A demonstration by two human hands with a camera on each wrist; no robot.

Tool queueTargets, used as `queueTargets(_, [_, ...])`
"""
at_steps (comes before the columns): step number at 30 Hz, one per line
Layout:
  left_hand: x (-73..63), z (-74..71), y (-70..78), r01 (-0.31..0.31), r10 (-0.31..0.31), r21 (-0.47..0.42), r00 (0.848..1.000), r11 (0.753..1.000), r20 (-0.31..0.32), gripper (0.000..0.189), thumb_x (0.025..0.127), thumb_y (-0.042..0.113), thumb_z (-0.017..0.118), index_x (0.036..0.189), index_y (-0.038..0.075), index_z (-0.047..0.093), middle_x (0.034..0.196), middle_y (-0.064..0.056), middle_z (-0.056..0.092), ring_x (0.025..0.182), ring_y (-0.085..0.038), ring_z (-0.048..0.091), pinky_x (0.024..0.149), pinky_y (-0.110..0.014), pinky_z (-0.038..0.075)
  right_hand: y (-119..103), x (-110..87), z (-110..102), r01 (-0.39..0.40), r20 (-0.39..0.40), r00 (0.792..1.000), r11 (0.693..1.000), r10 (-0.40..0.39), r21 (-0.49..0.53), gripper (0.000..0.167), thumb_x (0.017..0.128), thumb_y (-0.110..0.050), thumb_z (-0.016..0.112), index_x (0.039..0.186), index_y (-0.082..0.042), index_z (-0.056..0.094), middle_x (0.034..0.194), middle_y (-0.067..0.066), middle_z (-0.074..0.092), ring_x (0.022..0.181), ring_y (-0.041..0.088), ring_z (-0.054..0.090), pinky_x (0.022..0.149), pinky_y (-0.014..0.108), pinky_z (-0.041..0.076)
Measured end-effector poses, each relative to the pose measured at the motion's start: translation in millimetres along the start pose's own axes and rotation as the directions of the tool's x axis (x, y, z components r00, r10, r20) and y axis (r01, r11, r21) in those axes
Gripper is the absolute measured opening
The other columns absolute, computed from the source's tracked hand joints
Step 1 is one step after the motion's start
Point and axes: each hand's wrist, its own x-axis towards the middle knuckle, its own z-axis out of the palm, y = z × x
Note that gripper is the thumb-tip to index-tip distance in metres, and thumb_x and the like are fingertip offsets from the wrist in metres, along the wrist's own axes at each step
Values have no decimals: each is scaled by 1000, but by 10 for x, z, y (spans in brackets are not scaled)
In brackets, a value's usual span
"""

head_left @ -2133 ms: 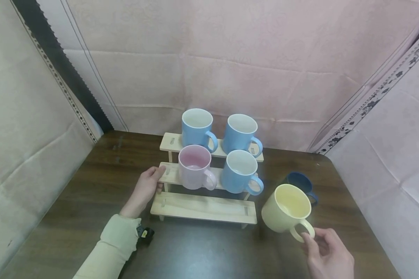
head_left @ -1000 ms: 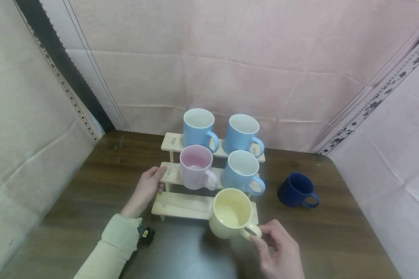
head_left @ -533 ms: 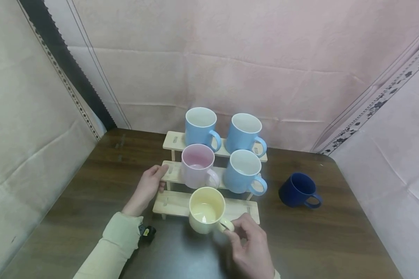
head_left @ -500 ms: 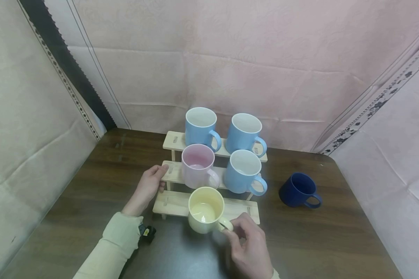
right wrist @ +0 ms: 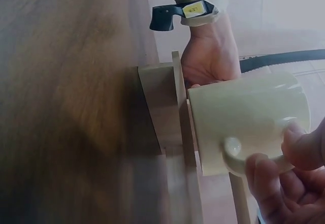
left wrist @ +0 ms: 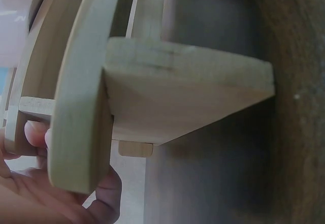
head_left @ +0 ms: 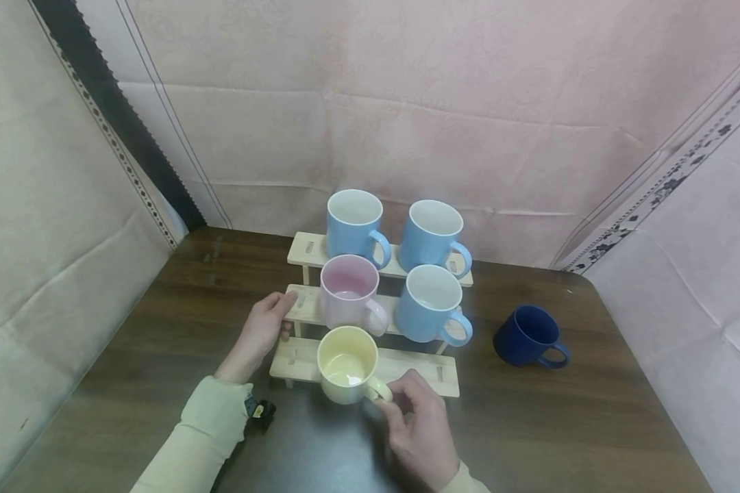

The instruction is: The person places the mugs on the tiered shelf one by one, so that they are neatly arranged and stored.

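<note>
My right hand pinches the handle of a pale yellow mug, which is upright at the left part of the lowest step of a wooden three-step rack. In the right wrist view the base of the yellow mug is at the step's board; whether it bears its weight there I cannot tell. My left hand grips the left end of the middle step, thumb on top. A lilac mug and a light blue mug stand on the middle step. Two blue mugs occupy the top step.
A dark blue mug stands on the brown wooden table, right of the rack. Pale cloth hangs behind the table and along both sides. A black wrist-camera mount sits on the left wrist.
My right hand has carried the yellow mug from near the dark blue mug leftward to the lowest step. My left hand has kept its grip on the rack.
</note>
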Motion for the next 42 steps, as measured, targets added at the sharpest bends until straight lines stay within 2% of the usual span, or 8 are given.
queueTargets(5, [2,3,12,3,-3,1,1000,1000,-1,42,102,44,47,96,2,52,73,-3,47,65,-18,48,60,-30,44,48,4,57,35,-15,999,999,-35,2,31,72,7,81,83,-15,63,77,-8,52,65,6,52,49,24,46])
queueTargets(8, [1,1,14,7,-7,6,1000,1000,5,42,102,44,47,97,2,53,73,-3,48,65,-18,48,60,-30,44,61,8,78,31,-18,999,1000,-31,3,31,71,8,81,83,-14,63,77,-8,52,65,7,52,48,23,45])
queueTargets(12, [1,-2,14,8,-8,8,1000,1000,9,43,102,44,47,98,2,53,73,-3,48,65,-18,48,60,-29,45,43,24,80,15,-9,1000,1000,-15,14,29,74,5,80,84,-16,63,79,-10,52,66,6,52,49,20,45])
queueTargets(19, [1,5,18,8,-8,16,1000,1000,-1,43,102,44,47,96,2,52,73,-4,48,66,-19,49,61,-30,44,27,38,92,39,-4,999,999,-39,21,26,76,3,79,85,-14,62,80,-11,53,67,5,54,51,17,45])
queueTargets(34, [-10,-4,20,13,-13,19,1000,1000,12,43,102,45,46,98,3,53,73,-3,48,65,-17,48,60,-29,44,-19,39,71,-35,37,999,999,33,39,18,83,-6,77,89,-17,64,84,-12,53,68,6,54,52,23,48])
queueTargets(38, [-6,-5,12,9,-9,17,1000,1000,9,43,102,45,46,96,3,52,73,-3,48,64,-17,48,60,-29,44,-26,40,42,-48,85,995,999,49,-20,20,84,-12,78,96,-18,64,88,-12,53,72,9,54,57,25,48])
queueTargets(42, [-2,1,8,6,-7,14,1000,1000,9,43,101,45,47,96,3,52,73,-3,48,64,-17,48,59,-29,44,-49,21,-36,-100,155,981,989,116,-110,32,81,-18,81,107,-22,62,95,-13,53,76,9,55,62,26,48])
